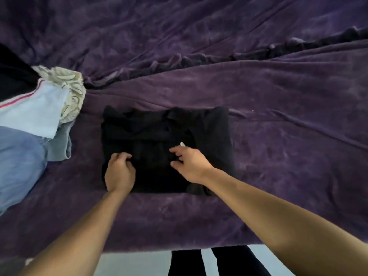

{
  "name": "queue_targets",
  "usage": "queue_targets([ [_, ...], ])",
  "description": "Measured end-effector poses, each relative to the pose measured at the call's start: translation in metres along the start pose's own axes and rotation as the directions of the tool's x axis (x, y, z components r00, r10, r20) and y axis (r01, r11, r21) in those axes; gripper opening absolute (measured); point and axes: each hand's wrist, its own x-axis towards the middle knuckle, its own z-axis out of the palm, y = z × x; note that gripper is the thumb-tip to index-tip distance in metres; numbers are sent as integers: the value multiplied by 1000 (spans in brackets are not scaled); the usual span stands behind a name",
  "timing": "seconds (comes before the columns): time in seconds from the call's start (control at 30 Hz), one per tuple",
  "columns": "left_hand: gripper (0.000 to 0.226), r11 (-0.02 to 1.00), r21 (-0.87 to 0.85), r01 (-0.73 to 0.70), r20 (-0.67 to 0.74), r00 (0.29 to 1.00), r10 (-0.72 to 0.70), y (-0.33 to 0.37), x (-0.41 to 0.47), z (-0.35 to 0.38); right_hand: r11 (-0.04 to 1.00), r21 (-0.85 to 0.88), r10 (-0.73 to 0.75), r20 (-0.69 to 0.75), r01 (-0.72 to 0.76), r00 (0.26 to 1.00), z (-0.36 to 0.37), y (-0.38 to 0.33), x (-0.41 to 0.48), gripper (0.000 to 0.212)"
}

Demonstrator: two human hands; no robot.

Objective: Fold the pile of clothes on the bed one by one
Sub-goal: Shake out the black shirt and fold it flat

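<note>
I am looking down at a black fabric garment (165, 136) that is lying in a rough rectangle on the purple plush blanket (278, 156) covering the bed (149, 222), just in front of me. My left hand (119, 170) is curling its fingers into the cloth at the garment's near left part and seems to be gripping a fold there. My right hand (189, 164) is spreading relaxed fingers over the middle, grasping nothing, just near a small white tag (182, 144). Whether it is touching the cloth I cannot tell.

I am judging this as the middle of folding this one piece: the sides look turned in, but the near right corner is bunching. The next move is calling for a flat press from the right hand while the left is bringing its fold across, keeping the edges lined up.

The pile of pale blue, floral and denim-blue clothes (33, 116) is waiting at the left.
</note>
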Motion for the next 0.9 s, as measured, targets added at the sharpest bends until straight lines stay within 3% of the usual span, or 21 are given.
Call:
queue_targets([
  [0.03,27,1000,-16,20,-12,1000,-20,1,-1,1,998,8,-54,-116,55,992,0,7,-4,35],
  [0.1,27,999,-52,7,-34,999,-9,11,1,5,991,-82,-132,-445,107,886,-12,34,-15,22],
  [0.17,26,990,-86,-110,-53,993,106,34,3,14,982,-186,-141,-572,40,808,-28,67,-26,18],
  [0.27,37,912,-79,-403,3,915,404,83,5,34,939,-343,-110,-367,-24,924,-22,106,-41,35],
  [0.37,53,792,102,-601,318,774,547,125,7,59,854,-518,-36,47,55,998,17,120,-55,55],
  [0.43,65,762,205,-614,466,746,476,131,18,71,905,-420,-21,122,71,992,29,128,-61,50],
  [0.5,70,772,258,-581,520,757,396,123,34,78,979,-199,-82,-189,44,979,20,134,-61,33],
  [0.57,71,748,290,-597,555,742,377,113,43,82,995,-93,-15,-559,-45,829,-6,142,-51,23],
  [0.6,71,731,300,-613,565,731,381,110,45,85,993,-22,72,-642,-113,763,-20,146,-40,23],
  [0.63,71,724,299,-621,570,725,387,109,44,87,980,85,192,-648,-180,737,-33,146,-29,30],
  [0.7,67,750,260,-608,549,732,403,109,42,89,887,393,421,-473,-243,774,-52,139,-3,53],
  [0.77,59,814,153,-560,452,772,447,106,40,84,760,599,502,-291,-254,814,-64,131,18,54],
  [0.83,48,875,-8,-484,255,845,470,95,40,69,719,613,504,-136,-327,853,-71,121,24,42],
  [0.9,37,896,-126,-425,46,900,433,73,42,49,717,606,480,-72,-344,874,-74,100,20,33],
])
